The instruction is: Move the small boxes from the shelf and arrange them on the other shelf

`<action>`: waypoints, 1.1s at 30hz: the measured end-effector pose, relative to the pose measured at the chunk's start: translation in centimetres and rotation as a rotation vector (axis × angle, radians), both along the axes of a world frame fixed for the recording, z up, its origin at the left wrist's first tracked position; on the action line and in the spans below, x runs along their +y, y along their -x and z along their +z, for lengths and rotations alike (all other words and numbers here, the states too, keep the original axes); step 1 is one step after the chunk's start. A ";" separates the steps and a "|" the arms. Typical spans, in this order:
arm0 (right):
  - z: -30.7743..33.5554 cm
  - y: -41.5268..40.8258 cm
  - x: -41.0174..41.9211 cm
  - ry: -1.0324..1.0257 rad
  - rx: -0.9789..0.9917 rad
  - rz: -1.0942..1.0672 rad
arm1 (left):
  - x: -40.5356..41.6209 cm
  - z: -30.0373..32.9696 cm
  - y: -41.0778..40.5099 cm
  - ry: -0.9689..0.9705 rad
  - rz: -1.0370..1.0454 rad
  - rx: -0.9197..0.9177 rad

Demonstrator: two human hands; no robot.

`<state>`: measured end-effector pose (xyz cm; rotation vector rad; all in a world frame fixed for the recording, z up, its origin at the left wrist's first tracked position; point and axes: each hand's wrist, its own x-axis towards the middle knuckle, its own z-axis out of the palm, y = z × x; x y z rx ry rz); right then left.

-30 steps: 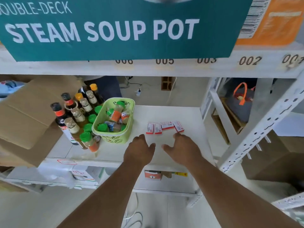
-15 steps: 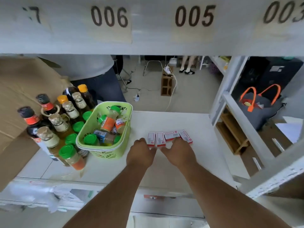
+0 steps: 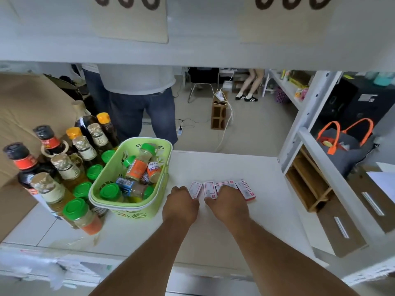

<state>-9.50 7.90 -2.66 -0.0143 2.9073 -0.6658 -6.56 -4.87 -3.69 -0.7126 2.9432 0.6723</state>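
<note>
4 small red-and-white boxes [image 3: 222,189] lie in a row on the white shelf [image 3: 245,227], just right of the green basket [image 3: 130,184] of spice jars. The left hand [image 3: 181,205] touches the box nearest the basket; the right hand [image 3: 228,201] covers the middle ones. Sauce bottles [image 3: 64,163] stand left of the basket.

Two bare, sleeveless forearms [image 3: 149,253]

Your left hand [image 3: 181,205] and right hand [image 3: 227,202] cover the near ends of the boxes [image 3: 208,189] — fingertips hidden, grip undeterminable. Box print too small to read. Shelf labels [image 3: 130,18] cut off by the top edge.
</note>
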 end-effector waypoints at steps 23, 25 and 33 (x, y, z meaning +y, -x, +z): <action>2.2 -2.3 1.4 -0.041 -0.008 -0.032 | -1.6 2.6 -3.2 -0.064 -0.055 0.104; 3.4 -3.2 2.6 -0.032 -0.029 -0.025 | -1.4 3.9 -3.8 -0.076 -0.085 0.111; 9.6 -8.4 6.2 0.036 -0.140 -0.112 | -0.3 9.6 -6.6 -0.102 -0.266 0.095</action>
